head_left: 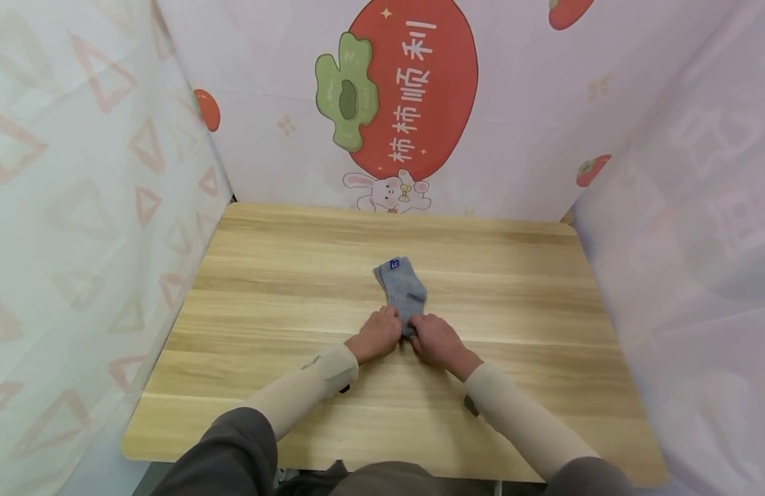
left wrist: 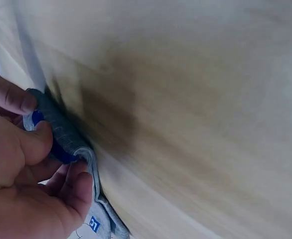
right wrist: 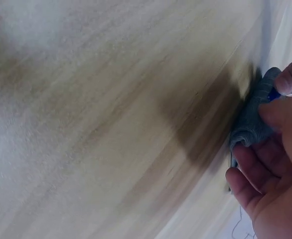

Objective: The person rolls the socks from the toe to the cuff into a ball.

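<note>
A pair of grey ribbed socks (head_left: 403, 284) lies at the middle of the table, cuffs away from me, with a small blue label (head_left: 394, 264) on the cuff. My left hand (head_left: 380, 334) pinches the left side of the near end between thumb and curled fingers. From the other side, my right hand (head_left: 440, 342) grips the same end. Both wrist views show that end folded over into a thick roll (right wrist: 250, 118) between thumbs and fingers. A dark blue patch (left wrist: 61, 152) shows on the roll in the left wrist view.
The socks rest on a light wood-grain table (head_left: 283, 275). Printed cloth hangs behind it (head_left: 264, 103) and along both sides. My sleeved forearms reach in over the table's near edge.
</note>
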Demonstrator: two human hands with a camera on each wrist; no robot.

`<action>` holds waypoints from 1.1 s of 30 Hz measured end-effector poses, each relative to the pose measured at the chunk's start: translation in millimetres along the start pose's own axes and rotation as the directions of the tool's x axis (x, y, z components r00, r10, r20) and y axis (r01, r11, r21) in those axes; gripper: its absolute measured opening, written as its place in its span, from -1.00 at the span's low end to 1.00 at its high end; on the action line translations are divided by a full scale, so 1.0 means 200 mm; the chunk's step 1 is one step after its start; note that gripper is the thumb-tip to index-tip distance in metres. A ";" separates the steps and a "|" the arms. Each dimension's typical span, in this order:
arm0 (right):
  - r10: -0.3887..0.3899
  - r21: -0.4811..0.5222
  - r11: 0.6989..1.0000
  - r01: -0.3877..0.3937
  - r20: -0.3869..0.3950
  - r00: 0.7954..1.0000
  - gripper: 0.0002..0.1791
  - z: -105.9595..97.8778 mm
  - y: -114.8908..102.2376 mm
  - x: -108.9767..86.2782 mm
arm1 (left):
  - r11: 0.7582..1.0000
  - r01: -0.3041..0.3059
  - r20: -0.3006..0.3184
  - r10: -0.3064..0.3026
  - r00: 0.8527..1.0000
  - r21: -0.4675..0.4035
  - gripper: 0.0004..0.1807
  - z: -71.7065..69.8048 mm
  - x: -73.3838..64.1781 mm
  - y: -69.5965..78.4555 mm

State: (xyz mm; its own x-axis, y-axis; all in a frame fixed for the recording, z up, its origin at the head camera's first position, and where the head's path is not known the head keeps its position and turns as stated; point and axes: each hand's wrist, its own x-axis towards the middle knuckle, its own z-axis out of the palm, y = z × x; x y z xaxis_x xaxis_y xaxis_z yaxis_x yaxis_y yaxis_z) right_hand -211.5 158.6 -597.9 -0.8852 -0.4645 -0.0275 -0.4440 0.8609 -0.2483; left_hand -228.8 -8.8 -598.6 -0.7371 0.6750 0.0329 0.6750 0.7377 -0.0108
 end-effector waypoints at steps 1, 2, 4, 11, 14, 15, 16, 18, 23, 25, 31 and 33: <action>0.005 0.005 1.000 -0.005 0.000 1.000 -0.79 0.01 0.00 0.00 | 1.000 0.009 0.019 -0.009 1.000 -0.002 -0.86 0.00 0.00 0.00; 0.007 0.003 1.000 -0.007 0.002 1.000 -0.77 0.02 0.00 0.00 | 1.000 0.020 0.043 -0.020 0.999 -0.003 -0.86 0.00 0.01 0.00; 0.008 0.002 1.000 -0.008 0.002 1.000 -0.75 0.04 0.00 0.01 | 0.999 0.038 0.090 -0.035 0.995 -0.027 -0.85 0.00 0.02 -0.01; 0.047 0.012 0.999 -0.048 0.025 0.999 -0.75 0.03 -0.01 0.03 | 0.990 0.009 0.118 0.008 0.993 -0.143 -0.84 0.02 0.02 -0.05; 0.098 0.051 0.994 -0.101 0.054 0.994 -0.77 0.01 0.01 0.05 | 0.976 -0.001 0.084 0.020 0.996 -0.216 -0.85 0.01 0.03 -0.07; 0.112 0.063 0.991 -0.116 0.067 0.991 -0.77 0.01 0.01 0.06 | 0.970 -0.002 0.070 0.020 0.997 -0.242 -0.86 0.01 0.03 -0.07; 0.125 0.076 0.988 -0.131 0.078 0.989 -0.77 0.00 0.02 0.06 | 0.962 0.003 0.065 0.015 0.998 -0.272 -0.87 0.01 0.03 -0.08; 0.141 0.091 0.985 -0.149 0.094 0.986 -0.77 0.00 0.03 0.07 | 0.949 0.021 0.060 -0.002 0.998 -0.316 -0.87 0.01 0.03 -0.08; 0.164 0.144 0.974 -0.175 0.085 0.983 -0.79 0.00 0.03 0.08 | 0.937 0.054 0.056 -0.037 0.998 -0.346 -0.85 0.03 0.04 -0.09; 0.169 0.164 0.970 -0.178 0.069 0.983 -0.78 0.00 0.04 0.07 | 0.935 0.051 0.044 -0.038 0.998 -0.351 -0.86 0.04 0.04 -0.10; 0.155 0.173 0.973 -0.155 0.013 0.988 -0.81 0.02 0.04 0.07 | 0.923 0.074 0.048 -0.060 0.997 -0.377 -0.89 0.05 0.05 -0.09; 0.167 0.175 0.971 -0.165 0.004 0.986 -0.82 0.03 0.05 0.07 | 0.918 0.094 0.064 -0.076 0.995 -0.384 -0.90 0.05 0.05 -0.09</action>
State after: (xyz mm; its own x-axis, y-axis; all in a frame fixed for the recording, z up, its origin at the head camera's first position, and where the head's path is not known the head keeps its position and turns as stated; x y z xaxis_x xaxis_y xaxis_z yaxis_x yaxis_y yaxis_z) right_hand -226.8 159.1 -606.7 -0.9462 -0.3154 -0.0723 -0.2609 0.8759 -0.4060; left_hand -249.3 -14.8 -608.7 -0.7866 0.6168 -0.0301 0.5625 0.7357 0.3773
